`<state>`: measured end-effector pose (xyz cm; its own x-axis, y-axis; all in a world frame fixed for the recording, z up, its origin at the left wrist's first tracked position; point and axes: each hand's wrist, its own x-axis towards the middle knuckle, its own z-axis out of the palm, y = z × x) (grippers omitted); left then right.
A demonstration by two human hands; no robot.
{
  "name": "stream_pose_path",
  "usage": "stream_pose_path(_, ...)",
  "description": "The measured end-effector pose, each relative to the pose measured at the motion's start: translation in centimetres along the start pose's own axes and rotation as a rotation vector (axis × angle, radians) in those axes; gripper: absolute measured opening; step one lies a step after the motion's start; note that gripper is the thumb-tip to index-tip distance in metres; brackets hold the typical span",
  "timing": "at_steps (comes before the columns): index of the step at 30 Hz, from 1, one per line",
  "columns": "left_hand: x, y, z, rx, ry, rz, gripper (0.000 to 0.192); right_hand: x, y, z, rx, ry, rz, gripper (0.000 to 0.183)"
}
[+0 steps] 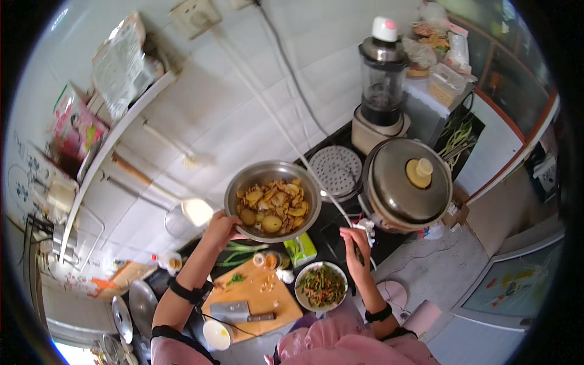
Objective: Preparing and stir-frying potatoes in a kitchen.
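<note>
My left hand (223, 232) grips the rim of a stainless steel bowl (233, 182), thumb over the edge. Sliced potatoes with small browned pieces (271, 205) fill the bowl, which is held above the counter. To the right, my right hand (356, 251) is raised with its fingers close together beside a white power cord (335, 200). A dark object shows at its palm; whether the hand grips it or the cord is unclear. Below, between my forearms, stands a white plate (299, 299) of green vegetables with meat (321, 285).
A cleaver (230, 312) lies on the wooden cutting board (278, 315), beside a white bowl (217, 335). At right stand a lidded electric pot (397, 182), a perforated steamer plate (335, 169) and a blender (382, 86). Ladles (196, 212) hang on the tiled wall.
</note>
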<state>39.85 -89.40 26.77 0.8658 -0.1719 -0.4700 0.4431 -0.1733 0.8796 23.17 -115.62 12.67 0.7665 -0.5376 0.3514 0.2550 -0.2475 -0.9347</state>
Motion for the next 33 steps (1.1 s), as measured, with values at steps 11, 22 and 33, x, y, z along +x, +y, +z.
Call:
stream_pose_path(11,16.7,-4.5,9.2,-0.085,-0.188,-0.119,0.036,0.9,0.2,-2.7,-0.155,0.017,0.04,0.017)
stream_pose_path(22,20.7,-6.3,10.8,-0.005,-0.444,-0.472,0.025,0.4,0.2,2.8,-0.171,-0.09,-0.023,0.021)
stream_pose_path(33,1.9,-1.1,0.6,0.197,-0.398,-0.102,0.046,10.0,5.9,11.4,-0.44,-0.27,-0.149,0.041)
